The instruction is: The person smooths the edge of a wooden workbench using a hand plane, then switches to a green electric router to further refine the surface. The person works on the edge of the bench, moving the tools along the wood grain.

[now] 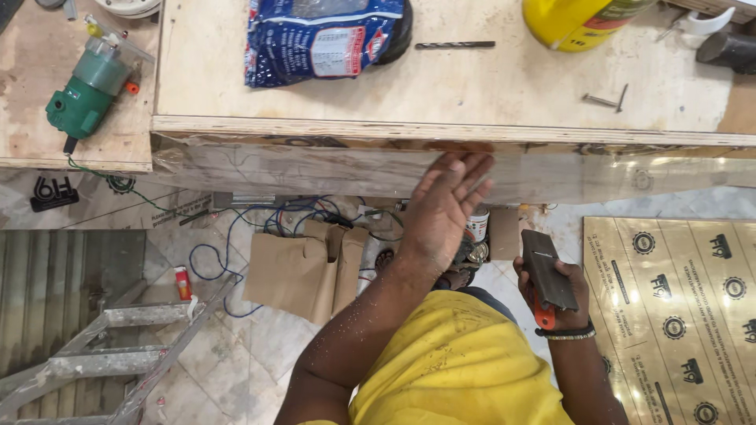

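My left hand (442, 208) is raised flat against the front edge face of a plywood workbench (441, 134), fingers apart, pressing on a strip of pale laminate (315, 169) covered with clear film. My right hand (563, 295) is lower, by my waist, closed around a dark flat block with an orange handle (547, 275). I wear a yellow shirt dusted with wood chips.
On the bench top lie a blue plastic bag (323, 39), a drill bit (455, 45), a yellow jug (579, 22) and a bent metal key (605, 100). A green trimmer (85, 90) sits left. Below are a ladder (118, 346), brown cardboard (303, 271), wires and a gold printed sheet (677, 315).
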